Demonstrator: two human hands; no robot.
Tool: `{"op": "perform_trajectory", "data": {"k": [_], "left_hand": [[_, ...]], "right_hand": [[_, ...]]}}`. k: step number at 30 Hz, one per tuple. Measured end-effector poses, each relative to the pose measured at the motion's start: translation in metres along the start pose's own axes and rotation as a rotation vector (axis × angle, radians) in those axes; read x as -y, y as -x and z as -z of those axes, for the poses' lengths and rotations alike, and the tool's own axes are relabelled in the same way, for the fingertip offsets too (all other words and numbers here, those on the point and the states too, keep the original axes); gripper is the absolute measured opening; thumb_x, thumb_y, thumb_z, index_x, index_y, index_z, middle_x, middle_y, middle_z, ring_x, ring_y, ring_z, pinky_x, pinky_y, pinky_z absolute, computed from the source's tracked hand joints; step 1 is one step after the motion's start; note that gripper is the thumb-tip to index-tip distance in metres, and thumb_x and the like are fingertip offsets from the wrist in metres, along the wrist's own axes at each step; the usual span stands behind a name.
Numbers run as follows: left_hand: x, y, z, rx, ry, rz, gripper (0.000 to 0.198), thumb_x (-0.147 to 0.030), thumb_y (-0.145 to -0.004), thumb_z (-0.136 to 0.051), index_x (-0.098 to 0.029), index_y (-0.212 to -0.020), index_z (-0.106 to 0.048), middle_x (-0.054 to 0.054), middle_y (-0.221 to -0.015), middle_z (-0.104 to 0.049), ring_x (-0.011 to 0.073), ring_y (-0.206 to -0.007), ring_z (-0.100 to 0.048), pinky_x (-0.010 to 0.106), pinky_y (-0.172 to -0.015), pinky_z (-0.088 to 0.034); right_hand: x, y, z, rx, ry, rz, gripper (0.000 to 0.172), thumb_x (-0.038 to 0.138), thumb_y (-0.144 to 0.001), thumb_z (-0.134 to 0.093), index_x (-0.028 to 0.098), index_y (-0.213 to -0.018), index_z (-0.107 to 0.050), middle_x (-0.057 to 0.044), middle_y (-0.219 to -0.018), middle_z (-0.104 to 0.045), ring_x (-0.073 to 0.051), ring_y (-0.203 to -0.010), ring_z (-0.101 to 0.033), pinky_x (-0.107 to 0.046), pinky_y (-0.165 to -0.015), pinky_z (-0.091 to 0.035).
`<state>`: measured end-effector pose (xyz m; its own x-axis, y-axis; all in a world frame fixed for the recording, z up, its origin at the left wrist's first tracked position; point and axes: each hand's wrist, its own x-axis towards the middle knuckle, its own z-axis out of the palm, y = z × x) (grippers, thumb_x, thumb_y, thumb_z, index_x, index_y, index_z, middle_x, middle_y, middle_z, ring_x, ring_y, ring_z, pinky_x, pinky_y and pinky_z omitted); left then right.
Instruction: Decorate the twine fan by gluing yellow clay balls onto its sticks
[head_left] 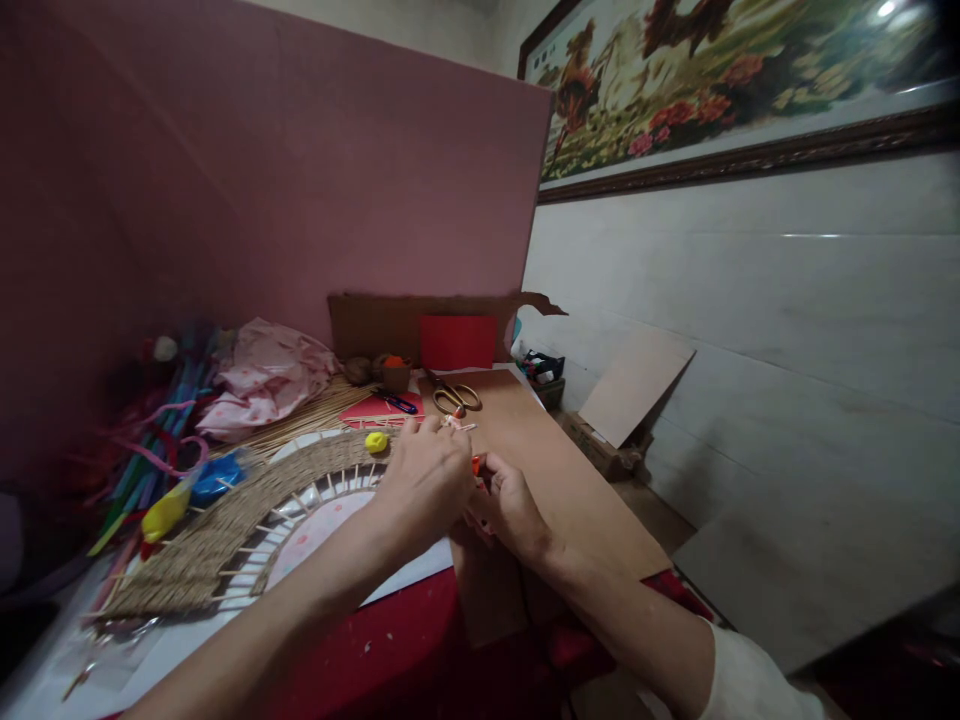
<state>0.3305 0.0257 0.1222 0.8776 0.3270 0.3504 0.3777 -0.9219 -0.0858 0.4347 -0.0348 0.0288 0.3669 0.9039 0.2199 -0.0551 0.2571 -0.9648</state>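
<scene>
My left hand [431, 472] is closed, knuckles up, over the right end of a fan-shaped frame woven with brown twine [217, 540]. Its fingertips are mostly hidden. Close against it, my right hand [517, 508] pinches a small orange piece [475, 465] between thumb and fingers. Some pink patterned material [480, 522] shows below the fingers; which hand holds it I cannot tell. A yellow lump [376, 441], perhaps clay, sits on the twine weave just left of my left hand. Thin sticks poke out along the weave's edges.
Gold-handled scissors [456, 398] lie beyond my hands on a brown board [555, 470]. Dark blue snips [395, 401] rest on red paper [364, 408]. Pink cloth [262, 385], pipe cleaners [154, 450] and a blue bag [216, 478] crowd the left side.
</scene>
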Motion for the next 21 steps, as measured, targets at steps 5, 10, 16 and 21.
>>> {"op": "perform_trajectory", "data": {"k": [5,10,16,21], "left_hand": [[0.016,0.018,-0.002,-0.151,0.584,0.189,0.01,-0.016,-0.077,-0.047,-0.017,-0.068,-0.052,0.003,-0.07,-0.056,0.0156,-0.064,-0.047,0.029,-0.06,-0.036],[0.023,0.022,-0.015,-0.218,0.956,0.214,0.006,-0.016,-0.076,-0.045,-0.018,-0.074,-0.05,-0.001,-0.067,-0.056,0.0111,-0.057,-0.048,0.023,-0.054,-0.038],[0.009,0.013,-0.023,-0.109,0.245,0.144,0.016,-0.01,-0.08,-0.046,-0.016,-0.075,-0.06,0.007,-0.072,-0.065,0.0192,-0.067,-0.059,0.029,-0.058,-0.038],[-0.012,0.003,-0.012,0.064,-0.022,0.109,0.021,-0.005,-0.08,-0.044,-0.011,-0.086,-0.063,0.015,-0.082,-0.068,0.0264,-0.071,-0.063,0.032,-0.056,-0.04]], "right_hand": [[0.001,-0.001,0.0,0.039,-0.088,-0.041,0.029,0.034,-0.072,-0.067,0.018,-0.083,-0.046,0.01,-0.043,-0.051,-0.006,-0.025,-0.034,-0.017,-0.025,-0.024],[0.005,0.0,-0.002,0.019,-0.058,-0.04,0.03,0.035,-0.072,-0.069,0.018,-0.083,-0.047,0.009,-0.045,-0.052,-0.006,-0.028,-0.037,-0.017,-0.027,-0.027],[-0.004,0.001,0.0,0.017,0.012,0.005,0.028,0.032,-0.073,-0.069,0.018,-0.084,-0.048,0.009,-0.048,-0.052,-0.006,-0.031,-0.038,-0.016,-0.029,-0.027],[-0.002,0.002,-0.001,-0.037,0.033,0.01,0.026,0.028,-0.071,-0.07,0.019,-0.076,-0.046,0.01,-0.047,-0.05,-0.005,-0.033,-0.039,-0.015,-0.032,-0.028]]}}
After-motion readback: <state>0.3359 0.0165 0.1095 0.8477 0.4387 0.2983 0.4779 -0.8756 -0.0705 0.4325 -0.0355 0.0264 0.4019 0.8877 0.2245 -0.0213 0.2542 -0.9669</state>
